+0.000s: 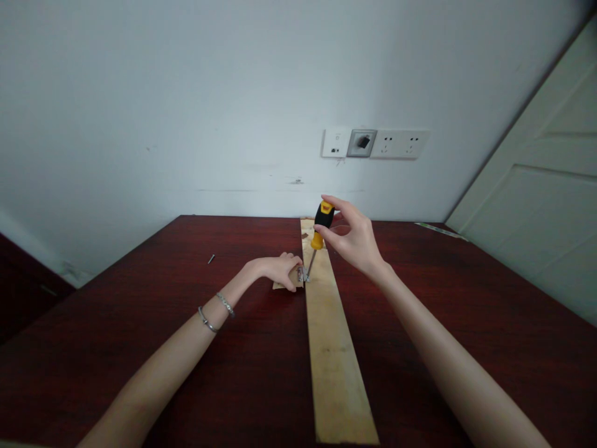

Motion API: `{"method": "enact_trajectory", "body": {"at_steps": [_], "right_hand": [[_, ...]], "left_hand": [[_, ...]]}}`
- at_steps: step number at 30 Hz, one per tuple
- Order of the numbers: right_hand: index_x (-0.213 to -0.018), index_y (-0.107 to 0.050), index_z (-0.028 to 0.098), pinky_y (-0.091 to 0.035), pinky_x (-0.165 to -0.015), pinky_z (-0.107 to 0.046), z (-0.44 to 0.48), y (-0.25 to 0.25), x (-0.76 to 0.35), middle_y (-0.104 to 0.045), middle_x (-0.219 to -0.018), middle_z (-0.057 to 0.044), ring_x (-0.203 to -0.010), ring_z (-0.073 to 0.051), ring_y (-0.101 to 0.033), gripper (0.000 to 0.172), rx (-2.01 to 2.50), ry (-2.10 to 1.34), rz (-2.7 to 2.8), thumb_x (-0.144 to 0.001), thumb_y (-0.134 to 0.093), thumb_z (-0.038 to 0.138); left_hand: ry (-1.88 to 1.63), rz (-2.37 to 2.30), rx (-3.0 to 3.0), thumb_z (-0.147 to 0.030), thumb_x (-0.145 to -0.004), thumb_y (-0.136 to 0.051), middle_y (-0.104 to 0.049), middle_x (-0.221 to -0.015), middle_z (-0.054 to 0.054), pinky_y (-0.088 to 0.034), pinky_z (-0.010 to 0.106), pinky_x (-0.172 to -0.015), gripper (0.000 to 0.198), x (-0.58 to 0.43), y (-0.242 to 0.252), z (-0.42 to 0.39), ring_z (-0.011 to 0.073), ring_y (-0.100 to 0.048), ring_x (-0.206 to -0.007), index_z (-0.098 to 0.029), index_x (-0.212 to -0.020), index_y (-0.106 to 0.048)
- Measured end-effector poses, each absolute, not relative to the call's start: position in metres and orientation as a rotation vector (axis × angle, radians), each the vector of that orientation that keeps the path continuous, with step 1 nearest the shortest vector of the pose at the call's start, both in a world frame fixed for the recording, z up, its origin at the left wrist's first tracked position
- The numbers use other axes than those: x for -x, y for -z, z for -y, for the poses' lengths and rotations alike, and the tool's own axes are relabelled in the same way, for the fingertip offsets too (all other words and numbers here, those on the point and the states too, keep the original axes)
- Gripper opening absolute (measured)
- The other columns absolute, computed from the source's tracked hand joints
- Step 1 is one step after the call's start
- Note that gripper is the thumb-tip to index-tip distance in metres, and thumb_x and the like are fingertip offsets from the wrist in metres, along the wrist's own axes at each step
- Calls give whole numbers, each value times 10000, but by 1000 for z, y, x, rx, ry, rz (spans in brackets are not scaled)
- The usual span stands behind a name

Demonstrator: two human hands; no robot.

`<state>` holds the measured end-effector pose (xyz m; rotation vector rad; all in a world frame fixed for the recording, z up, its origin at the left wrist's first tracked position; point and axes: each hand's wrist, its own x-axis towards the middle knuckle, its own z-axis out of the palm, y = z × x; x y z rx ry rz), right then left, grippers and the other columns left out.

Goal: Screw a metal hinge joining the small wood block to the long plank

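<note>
A long pale wooden plank (333, 348) lies lengthwise on a dark red table (140, 348). My right hand (354, 239) grips the black and yellow handle of a screwdriver (321, 225), held nearly upright, its tip down at the plank's left edge. My left hand (280, 270) is curled over a small wooden block (285, 285) with a metal hinge (301, 274) beside the plank, right at the screwdriver's tip. Two bracelets sit on my left wrist.
A loose screw (211, 259) lies on the table at the far left. The table abuts a white wall with a row of sockets and a switch (375, 144). A white door (541, 205) stands to the right.
</note>
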<state>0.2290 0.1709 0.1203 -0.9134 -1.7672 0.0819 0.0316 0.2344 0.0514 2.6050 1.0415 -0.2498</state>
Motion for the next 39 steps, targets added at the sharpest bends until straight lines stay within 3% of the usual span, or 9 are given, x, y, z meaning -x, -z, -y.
{"method": "enact_trajectory", "body": {"at_steps": [39], "right_hand": [[-1275, -522, 228, -599, -578, -282, -170, -118, -226, -587, -1136, -86, -797, -162, -569, 486, 845, -29, 1812, -798, -615, 240]], "left_hand": [[320, -1039, -2591, -449, -644, -700, -470, -1195, 95, -385, 306, -927, 715, -31, -61, -231, 258, -427, -1117, -171, -1249, -438]]}}
